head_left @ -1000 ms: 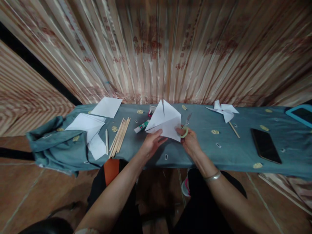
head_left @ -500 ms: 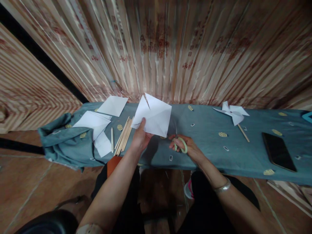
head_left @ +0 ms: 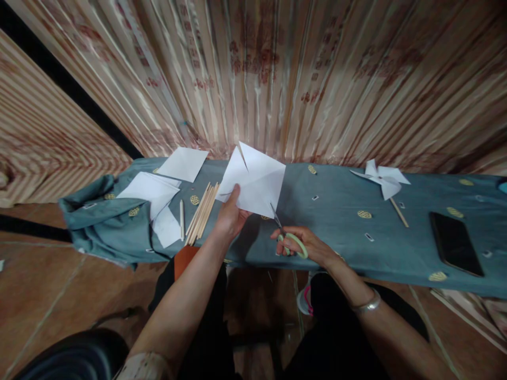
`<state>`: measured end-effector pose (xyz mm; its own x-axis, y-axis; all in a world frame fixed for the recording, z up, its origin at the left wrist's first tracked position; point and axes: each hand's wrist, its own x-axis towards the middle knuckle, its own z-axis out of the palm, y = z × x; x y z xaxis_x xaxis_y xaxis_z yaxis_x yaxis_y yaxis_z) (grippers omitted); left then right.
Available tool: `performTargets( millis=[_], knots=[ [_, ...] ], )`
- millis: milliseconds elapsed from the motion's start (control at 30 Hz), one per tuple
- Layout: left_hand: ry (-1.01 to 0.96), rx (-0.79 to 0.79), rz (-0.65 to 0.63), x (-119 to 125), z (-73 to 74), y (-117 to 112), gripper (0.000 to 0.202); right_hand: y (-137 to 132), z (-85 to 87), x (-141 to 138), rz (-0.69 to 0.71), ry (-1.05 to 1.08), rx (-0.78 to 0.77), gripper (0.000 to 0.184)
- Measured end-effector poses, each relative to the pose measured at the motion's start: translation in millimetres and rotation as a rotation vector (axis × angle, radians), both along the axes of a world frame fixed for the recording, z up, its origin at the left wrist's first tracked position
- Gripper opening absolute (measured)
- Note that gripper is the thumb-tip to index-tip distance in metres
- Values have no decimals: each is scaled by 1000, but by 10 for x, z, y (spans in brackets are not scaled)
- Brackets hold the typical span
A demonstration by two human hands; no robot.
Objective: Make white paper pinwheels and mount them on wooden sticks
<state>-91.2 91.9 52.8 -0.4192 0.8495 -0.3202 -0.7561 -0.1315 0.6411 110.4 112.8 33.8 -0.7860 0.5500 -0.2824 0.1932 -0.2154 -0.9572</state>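
Obs. (clock directions taken from centre of sheet): 0.5 s ago the scissors stood just clear of the paper; now the blades overlap its 5 o'clock corner. Whether 1 blade lies behind the paper: cannot tell. Left hand (head_left: pixel 229 215), at 7 o'clock, pinches the white paper sheet (head_left: pixel 257 182), thumb on top, holding it raised above the cloth. Right hand (head_left: pixel 312 244), at 5 o'clock, grips the green-handled scissors (head_left: pixel 302 248) by the loops. 2 slits visible, at 11 and 8 o'clock; none made out at 5 or 2. Judged: work is at the 3rd corner. Wooden sticks (head_left: pixel 204 211) at 8 o'clock, paper pinwheel (head_left: pixel 383 182) at 3.
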Motion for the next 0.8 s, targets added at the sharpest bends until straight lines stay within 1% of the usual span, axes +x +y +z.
performTargets(
  millis=[300,467,633,800],
  knots=[
    [-1,-17,2,44,34,-19,27,-1,15,-26,1,1,-1,46],
    [-16,-10,3,53,24,-22,29,0,19,-39,-6,8,10,45],
    [-10,-26,17,53,13,-21,25,-9,16,-43,-12,2,13,46],
    [-5,-2,13,50,18,-23,29,-13,24,-44,-16,5,-9,48]
  ],
)
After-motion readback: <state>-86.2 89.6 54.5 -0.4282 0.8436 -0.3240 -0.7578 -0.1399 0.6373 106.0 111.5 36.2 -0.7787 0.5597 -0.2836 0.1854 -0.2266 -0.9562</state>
